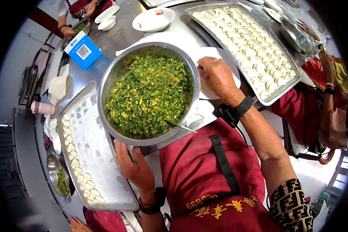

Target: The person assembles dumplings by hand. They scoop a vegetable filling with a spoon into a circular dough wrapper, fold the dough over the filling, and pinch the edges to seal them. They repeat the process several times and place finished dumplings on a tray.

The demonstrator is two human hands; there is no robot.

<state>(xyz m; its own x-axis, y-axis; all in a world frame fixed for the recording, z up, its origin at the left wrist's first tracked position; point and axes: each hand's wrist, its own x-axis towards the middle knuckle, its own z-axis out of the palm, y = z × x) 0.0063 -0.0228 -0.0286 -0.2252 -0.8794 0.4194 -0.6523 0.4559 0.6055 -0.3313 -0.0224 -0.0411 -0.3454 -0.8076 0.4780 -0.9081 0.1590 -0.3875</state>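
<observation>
A large stainless steel bowl [102, 116] holds chopped green herbs mixed with yellow bits [149, 95]. A metal spoon handle [185, 127] pokes out over its rim. Just below that rim, at the edge of the dumpling tray, is my left hand [134, 165]; its thumb and fingers are apart around something pale I cannot make out. My right hand [216, 76] is over a white plate [232, 68] to the right of the bowl, its fingers curled and their tips partly hidden. One pale dumpling or wrapper [195, 118] lies by the bowl's lower right side.
A metal tray [101, 162] on the left carries dumplings along one side; another tray [297, 76] at right carries rows of them. A blue code stand [83, 50], a white dish [153, 18] and a pink bottle [43, 107] stand around. Other people's hands [310, 30] are at the rim.
</observation>
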